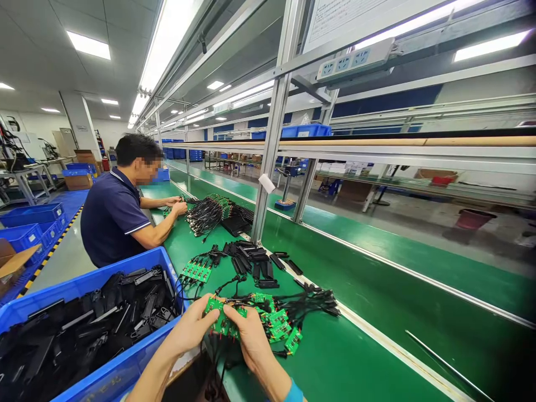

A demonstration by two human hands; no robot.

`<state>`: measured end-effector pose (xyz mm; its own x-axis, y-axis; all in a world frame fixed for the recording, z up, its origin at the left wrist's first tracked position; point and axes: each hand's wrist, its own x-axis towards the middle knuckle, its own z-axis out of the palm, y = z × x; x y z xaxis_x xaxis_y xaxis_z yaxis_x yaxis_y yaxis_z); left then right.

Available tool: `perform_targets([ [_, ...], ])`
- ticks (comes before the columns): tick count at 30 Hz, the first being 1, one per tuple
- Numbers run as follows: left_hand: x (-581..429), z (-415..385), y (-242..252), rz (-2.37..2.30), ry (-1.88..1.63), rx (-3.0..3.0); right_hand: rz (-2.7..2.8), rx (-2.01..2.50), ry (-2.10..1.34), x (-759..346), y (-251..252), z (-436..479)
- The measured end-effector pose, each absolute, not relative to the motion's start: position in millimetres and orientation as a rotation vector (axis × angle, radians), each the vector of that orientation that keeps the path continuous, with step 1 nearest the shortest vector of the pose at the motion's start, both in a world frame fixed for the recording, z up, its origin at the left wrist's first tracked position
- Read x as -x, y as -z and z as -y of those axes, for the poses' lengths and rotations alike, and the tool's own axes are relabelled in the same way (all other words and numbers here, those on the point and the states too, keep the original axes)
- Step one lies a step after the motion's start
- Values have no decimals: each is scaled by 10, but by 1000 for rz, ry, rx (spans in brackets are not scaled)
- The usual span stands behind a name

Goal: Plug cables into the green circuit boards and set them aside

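Green circuit board (pixel 223 325) sits between my two hands, held up just above the near edge of the tabletop (pixel 335 357), right of the blue bin (pixel 117 374). My left hand (pixel 195 325) pinches its left end, thumb lying on the top face, fingers mostly hidden. My right hand (pixel 252 338) pinches the right end the same way, thumb pointing inward; something blue (pixel 295 392) at my right wrist. Both thumbs near each other, not touching. Black cables hang down below the board; red wire ends show along its lower edge.

Just past my right hand: pile of small green boards (pixel 278 324), dark leads (pixel 310 301) fanned out to the right. Farther up the tabletop, another green panel (pixel 196 271) with cables attached, and loose black casings (pixel 255 262) scattered beside it, near the foot of a metal upright (pixel 272 139). Bin on my left is loaded with black plastic parts (pixel 96 324), jumbled.

Co-worker (pixel 113 218) in a dark polo sits beyond the bin, both hands at a cable, next to a big heap of cabled boards (pixel 209 212). Thin metal rod (pixel 448 365) lies at lower right. Power strip (pixel 355 60) mounted overhead.
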<state>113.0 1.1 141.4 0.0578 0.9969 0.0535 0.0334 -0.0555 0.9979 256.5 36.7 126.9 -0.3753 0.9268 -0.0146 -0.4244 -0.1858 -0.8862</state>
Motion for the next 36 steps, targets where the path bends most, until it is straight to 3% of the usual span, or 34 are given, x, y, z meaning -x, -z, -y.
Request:
perform_targets([
  [11, -1213, 5, -1295, -1689, -1290, -1544, 1117, 831, -1363, -2394, -1087, -374],
  [16, -1125, -12, -1330, -1238, -1282, -1311, 965, 766, -1635, -2389, -1141, -343],
  [23, -1039, 38, -1396, -1397, -1123, -1479, 815, 802, -1650, -2297, -1042, -342],
  [28, -1060, 158, -1371, -1757, -1166, -1739, 664, 798, -1574, -2189, -1049, -262],
  [32, -1135, 223, -1252, -2184, -987, -1924, 581, 784, -1563, -2068, -1053, -201],
  [36, -1209, 270, -1196, -2308, -806, -1974, 532, 807, -1613, -2017, -1015, -176],
])
